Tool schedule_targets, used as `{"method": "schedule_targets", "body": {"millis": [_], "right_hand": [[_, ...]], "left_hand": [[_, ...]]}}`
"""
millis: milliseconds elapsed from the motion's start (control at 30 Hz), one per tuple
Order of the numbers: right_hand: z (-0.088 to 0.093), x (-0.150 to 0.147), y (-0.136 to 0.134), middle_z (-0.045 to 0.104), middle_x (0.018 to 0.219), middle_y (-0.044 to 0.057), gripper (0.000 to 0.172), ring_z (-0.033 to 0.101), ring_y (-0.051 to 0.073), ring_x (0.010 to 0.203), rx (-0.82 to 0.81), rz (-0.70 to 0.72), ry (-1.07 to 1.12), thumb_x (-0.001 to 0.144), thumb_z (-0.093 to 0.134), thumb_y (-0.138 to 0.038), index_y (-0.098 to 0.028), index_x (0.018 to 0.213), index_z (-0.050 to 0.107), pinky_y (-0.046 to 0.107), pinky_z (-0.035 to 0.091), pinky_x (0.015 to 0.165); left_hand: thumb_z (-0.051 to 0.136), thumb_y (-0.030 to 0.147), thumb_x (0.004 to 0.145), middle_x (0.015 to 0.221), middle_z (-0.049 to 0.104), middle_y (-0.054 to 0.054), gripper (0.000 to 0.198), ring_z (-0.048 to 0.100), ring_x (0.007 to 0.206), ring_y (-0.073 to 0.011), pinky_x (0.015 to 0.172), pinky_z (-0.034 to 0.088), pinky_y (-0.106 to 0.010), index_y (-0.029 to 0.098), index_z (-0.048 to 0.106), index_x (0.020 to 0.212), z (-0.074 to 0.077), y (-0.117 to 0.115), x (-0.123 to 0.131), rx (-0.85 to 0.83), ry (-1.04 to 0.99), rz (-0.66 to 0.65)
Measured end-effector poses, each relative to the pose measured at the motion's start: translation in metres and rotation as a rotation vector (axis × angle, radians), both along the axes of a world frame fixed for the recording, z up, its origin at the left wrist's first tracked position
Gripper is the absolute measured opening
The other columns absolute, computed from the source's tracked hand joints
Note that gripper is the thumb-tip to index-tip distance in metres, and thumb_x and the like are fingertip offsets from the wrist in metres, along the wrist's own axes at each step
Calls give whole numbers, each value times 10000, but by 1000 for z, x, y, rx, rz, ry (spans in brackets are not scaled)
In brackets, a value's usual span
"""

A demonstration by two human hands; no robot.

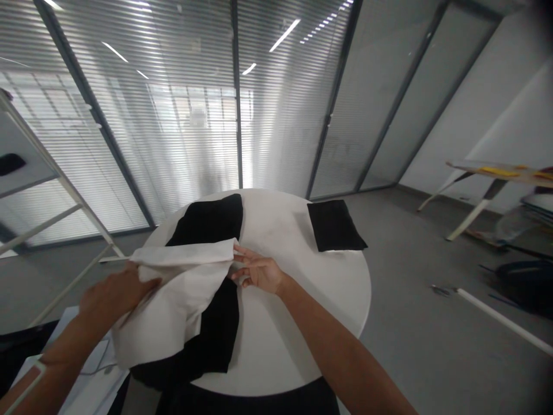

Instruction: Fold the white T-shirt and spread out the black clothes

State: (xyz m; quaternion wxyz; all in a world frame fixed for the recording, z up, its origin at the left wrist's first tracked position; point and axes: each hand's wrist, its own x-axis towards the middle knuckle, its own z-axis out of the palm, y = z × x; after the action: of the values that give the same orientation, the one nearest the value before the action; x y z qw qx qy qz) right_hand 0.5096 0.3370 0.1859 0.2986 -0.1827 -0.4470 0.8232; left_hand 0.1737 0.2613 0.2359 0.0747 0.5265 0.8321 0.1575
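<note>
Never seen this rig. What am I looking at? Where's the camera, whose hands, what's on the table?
There's no machine here. This single picture comes from a camera worn on a person's head, looking forward and down at their own bare hands. The left hand lies on a white cloth, and the right hand touches its edge; I can't tell whether either grips it. The cloth lies over a black cloth on a round white table. Another black cloth lies flat nearby.

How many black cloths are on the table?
2: a big black cloth under the white cloth, and a folded black cloth near the table's far edge. Others could hide beneath.
</note>
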Motion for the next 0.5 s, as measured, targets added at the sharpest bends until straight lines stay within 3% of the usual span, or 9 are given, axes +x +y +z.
{"method": "schedule_targets", "body": {"millis": [100,167,233,333,433,500], "right_hand": [[-1,2,2,511,1376,45,691,647,197,882,5,-15,13,678,630,-244,-329,1349,489,245,425,562],[-2,2,3,510,1372,45,681,644,196,879,3,-19,19,682,621,-251,-325,1347,495,248,426,568],[-2,3,3,500,1376,46,668,641,198,880,1,-19,28,684,614,-260,-314,1341,503,252,430,576],[-1,3,2,505,1371,49,658,640,200,880,-8,-20,26,684,613,-271,-299,1333,510,255,433,585],[0,2,2,535,1343,57,625,643,205,877,-27,-38,12,685,624,-285,-281,1304,537,262,434,590],[-2,1,4,566,1303,55,560,642,190,844,-40,-85,-23,691,642,-289,-264,1246,577,269,439,599]], "left_hand": [[523,718,724,1085,634,-281,675,567,1080,-480,838,443,-533,124,572,1041,2,-2,14,-59,419,-107],[446,700,792,1085,616,-273,626,568,1075,-454,857,438,-521,127,590,999,0,1,25,-88,462,-218],[435,667,819,1091,600,-266,571,561,1070,-450,874,425,-541,139,611,948,-2,6,34,-81,477,-274],[596,595,747,970,629,-204,422,550,1066,-459,921,383,-584,179,618,816,-5,15,39,31,393,-282],[728,571,617,726,618,-139,405,585,982,-464,928,364,-605,199,572,652,-2,27,38,90,129,-211],[692,640,625,722,620,-162,467,598,943,-483,878,380,-625,190,565,636,5,37,37,44,120,-157]]}}
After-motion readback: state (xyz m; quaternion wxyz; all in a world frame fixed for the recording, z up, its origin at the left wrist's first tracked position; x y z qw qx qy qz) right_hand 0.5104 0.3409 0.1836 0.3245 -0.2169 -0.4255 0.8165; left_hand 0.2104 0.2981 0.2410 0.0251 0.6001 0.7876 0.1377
